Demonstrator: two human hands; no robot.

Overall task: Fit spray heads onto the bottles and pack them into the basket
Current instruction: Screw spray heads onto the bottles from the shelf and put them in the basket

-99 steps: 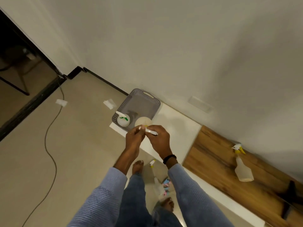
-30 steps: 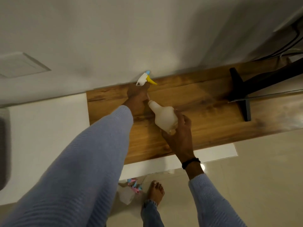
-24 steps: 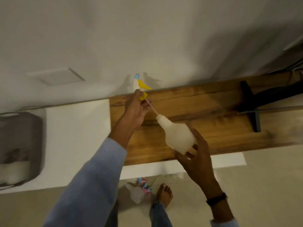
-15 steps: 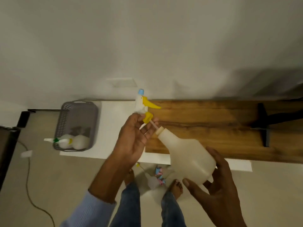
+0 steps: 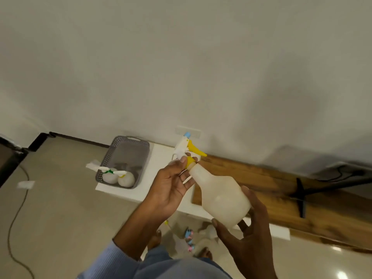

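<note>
Bottle (image 5: pixel 221 195) is in the air over the front edge of the desk (image 5: pixel 146 184), not resting on it. Long axis is tilted: neck up-left and away from the body, base down-right toward the body.

Right grip (image 5: pixel 248 236) cups the base from below, fingers curled round it. Left grip (image 5: pixel 171 186) pinches the yellow collar (image 5: pixel 190 160) of the spray head (image 5: pixel 186 147) at the neck w/ thumb + fingertips. Trigger and nozzle stick out past the fingers toward the wall.

Collar sits on the neck; can't tell if it's threaded home. My read: mid screw-on, left twists, right holds vs. torque.

Key relation for next move: basket (image 5: pixel 112 156) is on the desk to the left of both hands, well apart, so the left grip is nearer. Two capped bottles (image 5: pixel 117 178) already lie at its near end, far end looks free. Neck already points roughly that way, so prob. a leftward carry. Risk: loose head if the collar isn't tight.
</note>
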